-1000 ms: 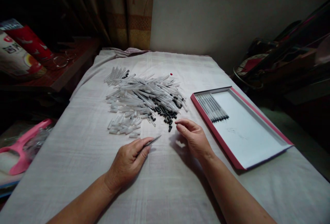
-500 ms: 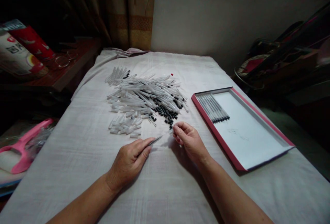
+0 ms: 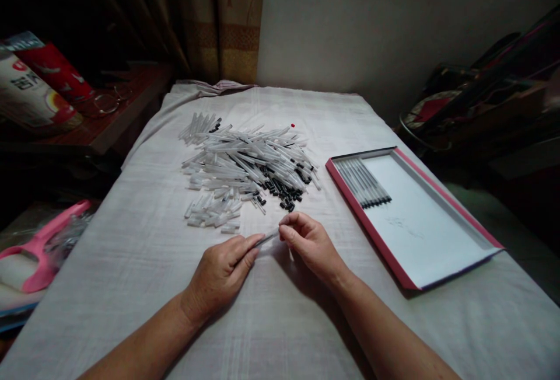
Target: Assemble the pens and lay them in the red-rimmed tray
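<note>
Clasped in closed fingers of left hand (image 3: 221, 269): slim grey tube (image 3: 266, 239), hidden at the rear within the palm. Pinched together at its far tip: fingers of right hand (image 3: 311, 246), with any small piece between impossible to make out. Just beyond, on cloth-covered desk (image 3: 262, 324): black caps (image 3: 285, 192), loose heap of translucent tubes (image 3: 238, 149). To the right: shallow box (image 3: 424, 208) with row of black-tipped tubes (image 3: 361, 181).

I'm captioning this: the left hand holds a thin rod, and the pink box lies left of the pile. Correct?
Not quite: the head view shows the box right of the pile. The left hand does hold a thin rod.
</note>
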`<state>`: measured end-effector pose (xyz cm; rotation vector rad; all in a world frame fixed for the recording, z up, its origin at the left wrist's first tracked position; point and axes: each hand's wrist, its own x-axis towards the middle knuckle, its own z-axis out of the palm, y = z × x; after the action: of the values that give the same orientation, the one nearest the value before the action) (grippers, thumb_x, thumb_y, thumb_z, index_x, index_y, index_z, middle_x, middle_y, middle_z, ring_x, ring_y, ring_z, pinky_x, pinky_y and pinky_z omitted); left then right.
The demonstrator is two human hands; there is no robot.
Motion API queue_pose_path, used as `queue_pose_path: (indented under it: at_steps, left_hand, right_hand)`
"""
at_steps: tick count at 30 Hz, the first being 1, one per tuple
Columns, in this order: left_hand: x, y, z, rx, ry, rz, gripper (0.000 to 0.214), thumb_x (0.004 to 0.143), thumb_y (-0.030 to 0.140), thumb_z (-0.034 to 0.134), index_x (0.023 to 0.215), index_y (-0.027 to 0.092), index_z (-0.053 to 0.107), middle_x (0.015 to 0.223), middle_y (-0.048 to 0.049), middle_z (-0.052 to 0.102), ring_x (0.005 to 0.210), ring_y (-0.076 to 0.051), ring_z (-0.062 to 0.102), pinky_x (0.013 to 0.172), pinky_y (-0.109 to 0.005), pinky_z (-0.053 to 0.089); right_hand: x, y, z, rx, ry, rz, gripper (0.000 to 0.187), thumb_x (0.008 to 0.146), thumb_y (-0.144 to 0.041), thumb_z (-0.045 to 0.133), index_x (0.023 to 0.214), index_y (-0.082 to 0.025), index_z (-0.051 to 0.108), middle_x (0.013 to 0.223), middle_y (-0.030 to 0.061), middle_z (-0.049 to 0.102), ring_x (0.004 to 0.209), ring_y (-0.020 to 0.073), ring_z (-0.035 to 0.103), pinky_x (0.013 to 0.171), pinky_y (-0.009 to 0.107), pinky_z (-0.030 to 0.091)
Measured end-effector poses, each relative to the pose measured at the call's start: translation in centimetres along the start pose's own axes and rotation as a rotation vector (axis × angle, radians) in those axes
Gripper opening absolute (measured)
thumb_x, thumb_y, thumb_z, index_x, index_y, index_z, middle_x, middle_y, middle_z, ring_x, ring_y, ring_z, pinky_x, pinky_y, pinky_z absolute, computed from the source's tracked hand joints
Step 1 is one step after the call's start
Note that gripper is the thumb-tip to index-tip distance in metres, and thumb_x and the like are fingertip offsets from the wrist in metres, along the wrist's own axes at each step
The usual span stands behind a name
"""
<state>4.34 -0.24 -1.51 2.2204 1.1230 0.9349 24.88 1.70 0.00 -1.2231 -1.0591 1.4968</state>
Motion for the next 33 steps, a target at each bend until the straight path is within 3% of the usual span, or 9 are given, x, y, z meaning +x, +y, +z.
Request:
queue_pose_path:
  at_steps: [5, 18, 27, 33]
  left_hand:
    - [-0.1, -0.1, 0.2, 0.020, 0.004, 0.021, 0.030, 0.096, 0.024, 0.051, 0.123, 0.022, 0.064, 0.089, -0.0051, 0.073, 0.076, -0.014, 0.069, 0.070, -0.023, 0.055]
    - [-0.3, -0.6, 0.6, 0.030, 0.006, 0.040, 0.029, 0.096, 0.023, 0.050, 0.122, 0.021, 0.064, 0.092, -0.0060, 0.074, 0.079, -0.014, 0.070, 0.073, -0.024, 0.056]
    - [0.0, -0.4, 0.3, 0.008, 0.005, 0.047, 0.030, 0.096, 0.022, 0.051, 0.122, 0.024, 0.064, 0.098, -0.0047, 0.075, 0.085, -0.015, 0.072, 0.077, -0.023, 0.057]
    - [0.4, -0.6, 0.6, 0.004, 0.055, -0.010, 0.027, 0.094, 0.026, 0.053, 0.117, 0.023, 0.067, 0.104, -0.0049, 0.076, 0.092, -0.016, 0.072, 0.084, -0.025, 0.057]
  right_hand:
    - [-0.2, 0.1, -0.4, -0.049, -0.108, 0.007, 0.030, 0.072, -0.041, 0.075, 0.090, -0.019, 0.068, 0.064, -0.0018, 0.064, 0.053, 0.0094, 0.050, 0.051, 0.023, 0.037]
    - [0.0, 0.6, -0.2, -0.028, -0.192, 0.053, 0.032, 0.074, -0.048, 0.073, 0.080, -0.016, 0.067, 0.070, 0.0019, 0.069, 0.052, 0.0090, 0.056, 0.052, 0.024, 0.051]
    - [0.3, 0.8, -0.2, 0.022, -0.252, 0.061, 0.033, 0.075, -0.048, 0.072, 0.083, -0.017, 0.067, 0.069, 0.0006, 0.068, 0.053, 0.0090, 0.055, 0.054, 0.024, 0.051]
    - [0.4, 0.3, 0.7, 0.079, -0.190, 0.043, 0.034, 0.068, -0.047, 0.079, 0.077, -0.018, 0.065, 0.065, -0.0014, 0.064, 0.052, 0.0073, 0.050, 0.050, 0.019, 0.039]
